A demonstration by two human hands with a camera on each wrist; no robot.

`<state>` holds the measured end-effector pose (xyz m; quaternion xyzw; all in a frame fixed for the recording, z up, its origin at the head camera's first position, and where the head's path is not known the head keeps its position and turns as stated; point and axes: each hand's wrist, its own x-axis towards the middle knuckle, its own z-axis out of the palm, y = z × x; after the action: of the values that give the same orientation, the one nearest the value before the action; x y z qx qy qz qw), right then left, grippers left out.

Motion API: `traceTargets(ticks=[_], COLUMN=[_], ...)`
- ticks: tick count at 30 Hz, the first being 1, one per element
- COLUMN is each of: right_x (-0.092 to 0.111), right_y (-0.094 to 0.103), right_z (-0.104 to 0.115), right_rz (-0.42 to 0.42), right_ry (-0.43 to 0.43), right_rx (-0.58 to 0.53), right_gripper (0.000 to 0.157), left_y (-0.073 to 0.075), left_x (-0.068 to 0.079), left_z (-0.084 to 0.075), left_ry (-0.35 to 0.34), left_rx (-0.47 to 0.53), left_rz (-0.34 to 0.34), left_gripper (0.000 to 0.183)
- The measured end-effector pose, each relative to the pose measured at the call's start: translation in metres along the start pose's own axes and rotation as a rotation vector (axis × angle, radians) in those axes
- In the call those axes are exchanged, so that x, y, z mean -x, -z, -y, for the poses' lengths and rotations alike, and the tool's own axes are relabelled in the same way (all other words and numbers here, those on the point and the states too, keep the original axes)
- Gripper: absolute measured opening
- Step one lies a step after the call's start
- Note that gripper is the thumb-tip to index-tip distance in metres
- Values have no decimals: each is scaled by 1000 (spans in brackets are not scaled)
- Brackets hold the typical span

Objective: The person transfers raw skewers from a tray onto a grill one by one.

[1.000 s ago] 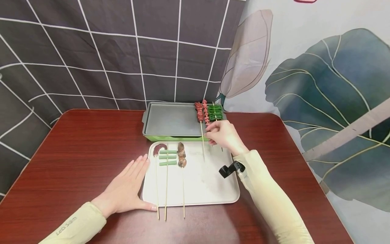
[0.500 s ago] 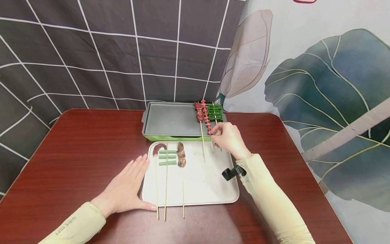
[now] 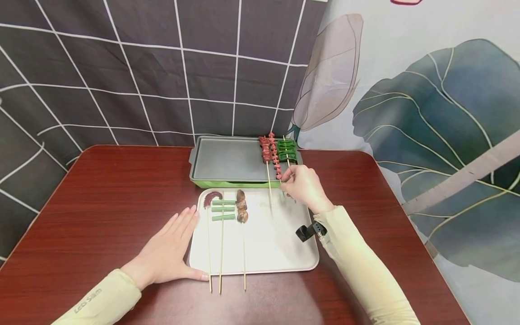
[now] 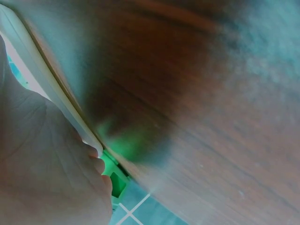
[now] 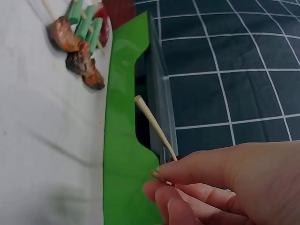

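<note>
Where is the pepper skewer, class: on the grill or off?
On: the pepper skewer has its green pieces resting on the gray grill, beside a red skewer.

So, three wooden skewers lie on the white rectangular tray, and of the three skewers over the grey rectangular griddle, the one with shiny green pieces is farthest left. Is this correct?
Only "left" is wrong: the head view shows the wooden skewer with shiny green pieces farthest right over the grey rectangular griddle. The rest is correct.
</note>
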<state>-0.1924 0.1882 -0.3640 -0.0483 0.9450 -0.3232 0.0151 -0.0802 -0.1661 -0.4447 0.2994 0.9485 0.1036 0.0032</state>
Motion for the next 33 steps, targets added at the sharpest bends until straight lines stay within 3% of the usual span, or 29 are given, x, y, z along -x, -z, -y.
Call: traceTargets(ticks=[7,28,33], right_x=[3,9,8], right_y=[2,10,9], right_z=[3,9,6], right_rz=[9,-143,-110], right_ry=[2,110,79], right_rx=[-62,-90,-100], right_gripper=[10,13,12], left_y=[1,1,1], left_x=[0,0,-1], left_z=[0,0,0], left_ry=[1,4,5], left_rx=[3,6,5], left_rz=[1,8,8], left_gripper=[143,143,142])
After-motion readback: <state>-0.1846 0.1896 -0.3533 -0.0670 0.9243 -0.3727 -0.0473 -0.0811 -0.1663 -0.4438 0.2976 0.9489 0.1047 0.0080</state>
